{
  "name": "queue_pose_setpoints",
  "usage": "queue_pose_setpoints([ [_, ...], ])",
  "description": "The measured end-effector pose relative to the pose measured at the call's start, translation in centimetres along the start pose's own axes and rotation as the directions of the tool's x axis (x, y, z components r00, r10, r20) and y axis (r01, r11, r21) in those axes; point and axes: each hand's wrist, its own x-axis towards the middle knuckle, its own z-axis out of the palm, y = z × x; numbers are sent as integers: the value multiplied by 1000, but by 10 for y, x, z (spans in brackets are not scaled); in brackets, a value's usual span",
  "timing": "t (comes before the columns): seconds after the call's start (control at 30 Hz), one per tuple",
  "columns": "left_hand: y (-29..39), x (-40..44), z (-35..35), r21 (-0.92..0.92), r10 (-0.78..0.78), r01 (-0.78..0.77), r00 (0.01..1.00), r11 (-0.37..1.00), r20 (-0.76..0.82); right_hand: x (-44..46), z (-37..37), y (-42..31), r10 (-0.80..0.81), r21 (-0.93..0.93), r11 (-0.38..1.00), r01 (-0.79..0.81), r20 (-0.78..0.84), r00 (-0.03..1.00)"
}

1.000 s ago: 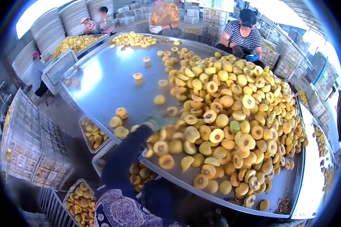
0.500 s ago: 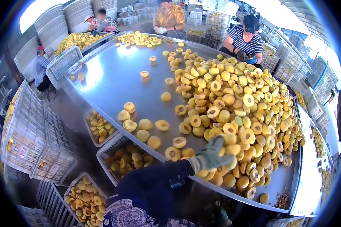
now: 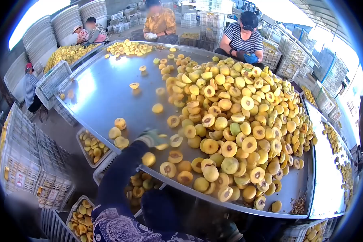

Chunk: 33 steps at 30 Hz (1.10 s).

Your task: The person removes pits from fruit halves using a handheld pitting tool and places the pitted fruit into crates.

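Note:
My left hand point(image 3: 151, 138), in a grey-green glove with a dark sleeve, is low over the metal table near its front left edge. Blurred fingers touch or nearly touch a yellow apricot half point(image 3: 161, 146); whether they grip it I cannot make out. Another apricot half point(image 3: 148, 159) lies just below the wrist. To the right rises a large pile of apricot halves point(image 3: 238, 121), many with brown pit hollows facing up. My right hand point(image 3: 231, 232), also gloved, hangs dim and blurred below the table's front edge, its fingers unclear.
The metal table point(image 3: 109, 88) has a raised rim. Crates of fruit point(image 3: 94, 147) stand below its left edge, and stacked white crates point(image 3: 22, 153) farther left. A person in a striped shirt point(image 3: 246, 42) and one in an orange top point(image 3: 160, 22) are across the table.
My left hand has moved left off the pile's front edge to the loose halves. The whole view has shifted, moving the scene left and slightly down. My right hand stays low.

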Motion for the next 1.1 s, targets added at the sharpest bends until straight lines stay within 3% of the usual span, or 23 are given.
queue_pose_setpoints([
  [0.1, 58, -7, 22, -25, 162, -160, 981, 987, 107, 3, -20, -23, -112, -38, 991, 127, 281, 953],
  [0.13, 74, -12, 24, 11, 175, -178, 975, 984, 134, 1, -22, -22, -95, 2, 995, 99, 286, 954],
  [0.2, 106, -31, 19, -149, 215, -206, 975, 967, 52, -4, -26, -19, -63, 83, 996, 40, 293, 954],
  [0.23, 118, -41, 22, -225, 235, -224, 972, 948, 22, -10, -18, -36, -258, -130, 947, 293, 233, 938],
  [0.27, 123, -37, 37, -290, 99, -96, 995, 952, -4, -14, -8, -69, -443, -350, 799, 489, 207, 872],
  [0.3, 128, -41, 43, -512, 91, -71, 996, 856, 15, -19, -8, -73, -479, -440, 729, 524, 218, 850],
  [0.37, 136, -49, 53, -854, 76, 22, 994, 520, 72, -29, -8, -79, -549, -606, 561, 565, 239, 801],
  [0.4, 141, -46, 67, -902, 17, 33, 999, 430, 44, -30, -10, -70, -560, -528, 635, 564, 189, 807],
  [0.43, 156, -70, 52, -962, 109, -89, 992, 258, -62, -29, -11, -63, -520, -444, 723, 529, 155, 840],
  [0.47, 149, -69, 68, -876, 156, -370, 928, 310, -337, -29, -11, -55, -477, -353, 799, 487, 119, 871],
  [0.53, 154, -75, 77, -786, 175, -550, 835, 283, -521, -31, -14, -61, -603, -433, 670, 603, 158, 782],
  [0.6, 177, -85, 73, -908, 102, -390, 920, 155, -378, -33, -11, -58, -657, -433, 627, 647, 152, 738],
  [0.63, 195, -98, 65, -992, 68, -118, 990, -52, -122, -31, -9, -50, -657, -395, 655, 644, 124, 744],
  [0.7, 221, -105, 81, -964, -4, -263, 965, 46, -263, -33, -7, -60, -444, -153, 881, 448, 62, 894],
  [0.73, 219, -90, 102, -924, 1, -379, 925, 50, -379, -36, -8, -69, -199, 66, 979, 194, 89, 976],
  [0.77, 226, -93, 100, -831, 22, -503, 858, 237, -513, -37, -8, -73, -44, 275, 961, 2, 149, 988],
  [0.8, 233, -99, 97, -689, 66, -598, 773, 409, -631, -38, -7, -77, 112, 457, 868, -196, 204, 973],
  [0.83, 238, -103, 95, -507, 130, -658, 672, 557, -729, -35, -6, -75, 168, 617, 731, -291, 250, 954],
  [0.87, 240, -103, 91, -467, 209, -664, 679, 584, -704, -33, -4, -75, 207, 743, 556, -371, 309, 928],
  [0.97, 261, -104, 96, -301, 248, -662, 602, 686, -759, -46, -1, -114, 262, 737, 582, -344, 232, 937],
  [1.1, 279, -101, 99, -38, 346, -699, 400, 714, -849, -70, -4, -156, 202, 770, 596, -226, 128, 971],
])
